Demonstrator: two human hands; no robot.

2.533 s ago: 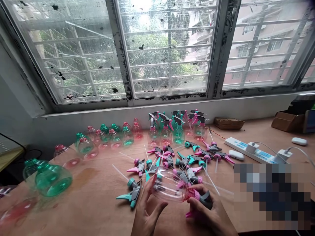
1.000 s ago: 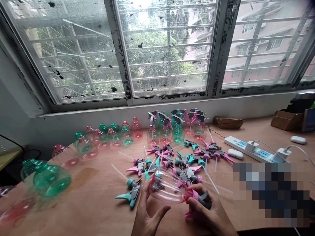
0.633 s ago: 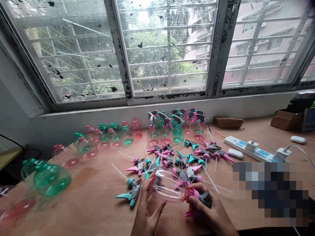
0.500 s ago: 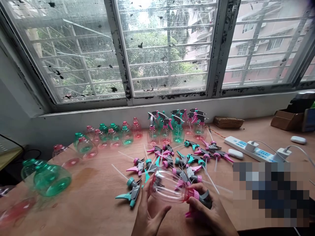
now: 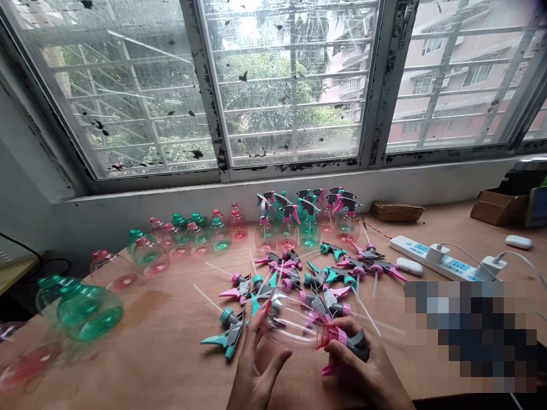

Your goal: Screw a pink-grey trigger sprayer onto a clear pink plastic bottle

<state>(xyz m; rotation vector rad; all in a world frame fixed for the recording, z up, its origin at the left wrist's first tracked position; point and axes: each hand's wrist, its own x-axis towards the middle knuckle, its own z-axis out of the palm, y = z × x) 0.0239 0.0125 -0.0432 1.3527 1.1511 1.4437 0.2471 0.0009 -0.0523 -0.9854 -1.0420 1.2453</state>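
A clear pink spray bottle (image 5: 294,324) lies sideways between my hands above the table. Its base end rests against the fingers of my left hand (image 5: 256,356), whose thumb sits just below the bottle. Around the pink collar of its grey-and-pink spray head (image 5: 342,337), my right hand (image 5: 365,359) is closed, thumb and fingers gripping near the neck. The head is on the bottle's neck. Just beyond the bottle lie several loose spray heads with thin tubes; the nearest is a teal-and-grey spray head (image 5: 229,333), left of my left hand.
Open green and pink bottles (image 5: 90,313) line the table's left and back. Several bottles with spray heads (image 5: 308,228) stand by the window wall. To the right are a white power strip (image 5: 436,259), a white case (image 5: 409,266), a cardboard box (image 5: 499,206) and a blurred-out patch.
My left thumb has shifted slightly upward, nearer the bottle. The bottle and my right hand have barely moved.
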